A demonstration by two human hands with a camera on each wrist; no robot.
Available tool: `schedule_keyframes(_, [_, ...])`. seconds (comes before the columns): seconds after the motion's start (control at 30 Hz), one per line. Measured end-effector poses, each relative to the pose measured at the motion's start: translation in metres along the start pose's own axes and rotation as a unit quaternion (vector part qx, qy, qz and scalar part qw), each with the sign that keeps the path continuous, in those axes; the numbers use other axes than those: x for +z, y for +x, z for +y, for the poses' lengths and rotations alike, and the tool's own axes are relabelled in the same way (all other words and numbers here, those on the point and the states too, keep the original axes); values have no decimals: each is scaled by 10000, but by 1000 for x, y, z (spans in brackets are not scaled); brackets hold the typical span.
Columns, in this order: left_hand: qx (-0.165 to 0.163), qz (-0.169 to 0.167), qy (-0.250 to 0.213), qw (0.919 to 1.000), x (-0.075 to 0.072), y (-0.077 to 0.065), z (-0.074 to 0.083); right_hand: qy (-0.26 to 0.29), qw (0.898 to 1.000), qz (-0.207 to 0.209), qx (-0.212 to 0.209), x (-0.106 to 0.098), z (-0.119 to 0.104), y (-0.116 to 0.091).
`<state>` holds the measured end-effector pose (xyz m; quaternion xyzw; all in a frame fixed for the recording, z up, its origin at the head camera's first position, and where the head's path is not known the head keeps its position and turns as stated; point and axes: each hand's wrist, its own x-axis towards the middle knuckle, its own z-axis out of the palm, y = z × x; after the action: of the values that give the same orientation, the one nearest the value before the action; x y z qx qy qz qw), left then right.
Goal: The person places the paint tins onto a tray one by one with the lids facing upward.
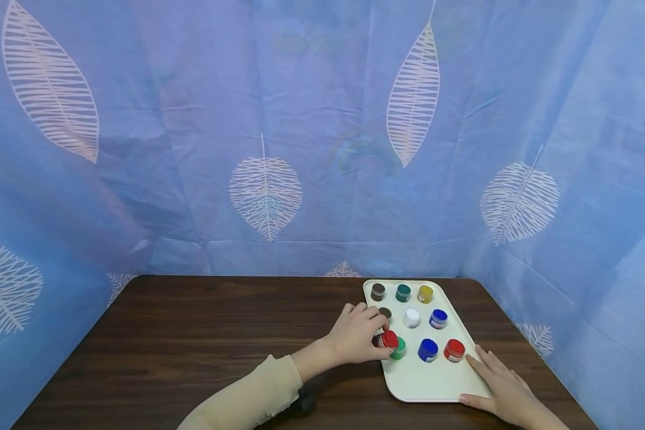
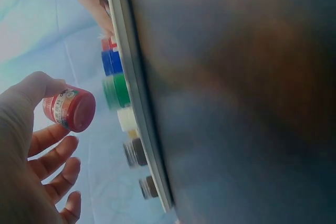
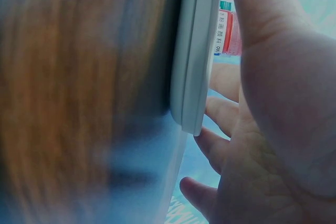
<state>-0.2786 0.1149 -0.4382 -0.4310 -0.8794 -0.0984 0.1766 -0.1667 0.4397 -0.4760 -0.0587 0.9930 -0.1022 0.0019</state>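
Note:
My left hand (image 1: 355, 337) pinches a small red paint jar (image 2: 71, 108) between thumb and forefinger, its other fingers spread loosely. The jar is held tilted over the left edge of a cream tray (image 1: 427, 382), overlapping a light green jar (image 1: 399, 348) in the head view. On the tray stand rows of similar jars: blue (image 1: 427, 350), red (image 1: 454, 350), white (image 1: 411, 318), another blue (image 1: 438, 318), brown (image 1: 378, 291), dark green (image 1: 403, 292) and yellow (image 1: 425, 293). My right hand (image 1: 500, 382) rests with extended fingers along the tray's right edge, near its front corner.
The tray lies on the right part of a dark wooden table (image 1: 220, 334). A dark object (image 1: 303, 403) shows partly behind the left sleeve (image 1: 252, 391). A blue curtain (image 1: 322, 119) with white leaf prints hangs behind the table and at its sides.

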Motion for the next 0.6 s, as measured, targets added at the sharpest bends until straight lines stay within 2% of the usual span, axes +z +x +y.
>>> schedule_keyframes(0.23, [17,-258,-397,9989,3,-2,12,-5,10000,40,7,1,0,-1])
schedule_keyframes(0.6, [217,-591,-446,9970,5,-1,28,-101,9999,35,6,-3,-5,-2])
